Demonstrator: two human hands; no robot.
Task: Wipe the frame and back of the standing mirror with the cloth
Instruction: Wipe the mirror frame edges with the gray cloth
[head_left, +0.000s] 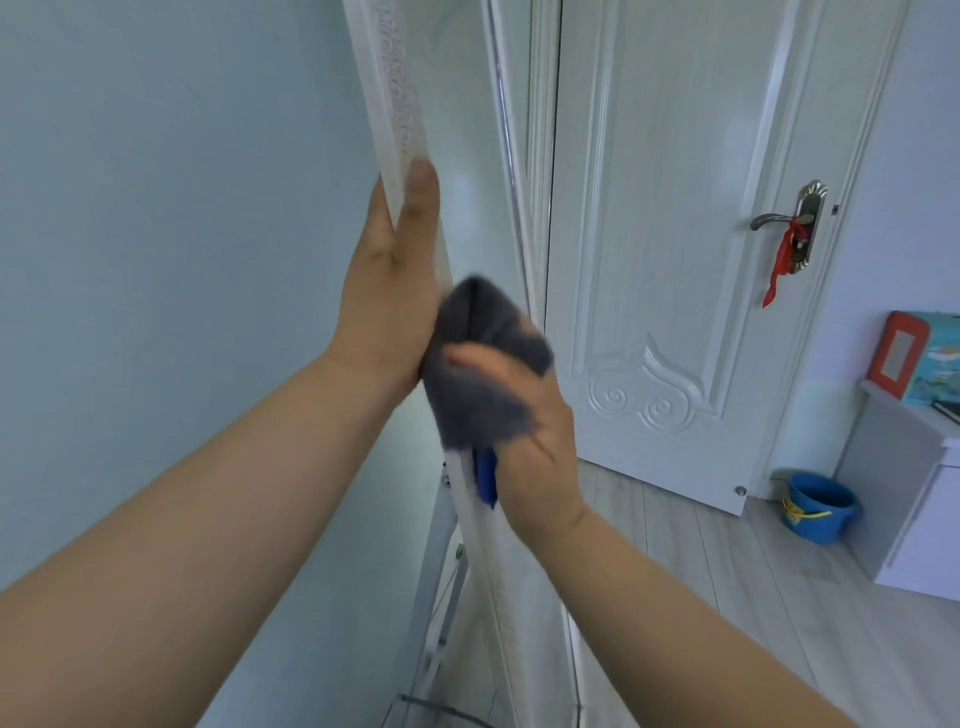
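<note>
1. Mirror (397, 111) stands edge-on between the pale blue wall (156, 208) and the white door (675, 208), its patterned white frame rising from the bottom of the view to the top.
2. Left hand (395, 270) clasps the frame's edge, thumb laid along the front, fingers hidden behind it.
3. Right hand (524, 421) is closed around a bunched grey cloth (478, 364), thumb pressed over it, holding it against the frame just below the left hand; the cloth is blurred.
4. Something blue (485, 475) shows under the cloth; I cannot tell what.
5. Blue bucket (818, 506) sits on the floor (701, 571) beside a white cabinet (904, 493).
</note>
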